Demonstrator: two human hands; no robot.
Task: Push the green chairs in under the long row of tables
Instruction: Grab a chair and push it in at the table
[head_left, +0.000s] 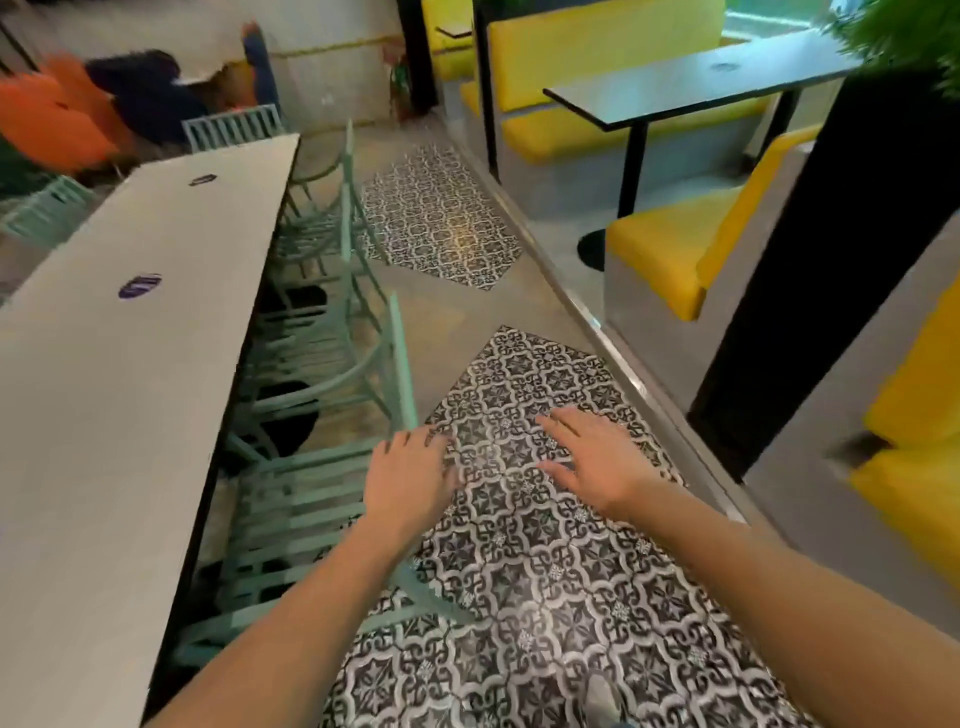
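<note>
Reaching forward over the patterned floor (545, 571), both hands are hanging released with fingers spread and relaxed, grasping nothing. The left hand (410, 483) is hovering just beside the top rail of the nearest chair (311, 499), though whether it is touching the rail is too blurred to tell; the right hand (597, 462) is hanging apart from any chair, over the tiles. That nearest chair is sitting with its seat mostly under the bench (114, 364), its back leaning out toward the aisle. Beyond it, a second chair (332, 374) and a third chair (322, 228) are standing along the same edge, seats tucked under and backs close to the bench rim. Judging from this, the step in hand is seating the nearest chair: setting both palms on the top rail, pushing level and straight toward the bench, and stopping as the back is meeting the edge, so the legs are not scraping sideways or knocking the neighbour.
</note>
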